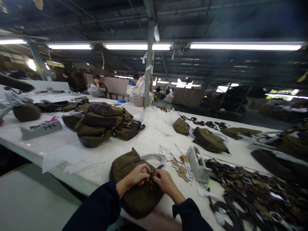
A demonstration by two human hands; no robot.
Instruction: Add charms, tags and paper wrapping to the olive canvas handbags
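An olive-green bag (134,202) with a plastic-wrapped handle (152,156) lies at the near edge of the white table. Over its upper side my left hand (138,175) pinches at a small dark brown fitting (151,181), perhaps a charm or clasp. From the other side my right hand (165,182) closes its fingertips at that same fitting. Both hands almost meet there, and the fingers hide most of what they grip. Paper hang tags (184,165) with white strings lie just beyond the bag.
A tape dispenser (198,165) stands right of the tags, beside a heap of dark straps and metal rings (250,189). Olive bags (103,118) are piled at the left, near another dispenser (42,130). A post (148,64) rises behind the table. A co-worker (97,86) is farther back.
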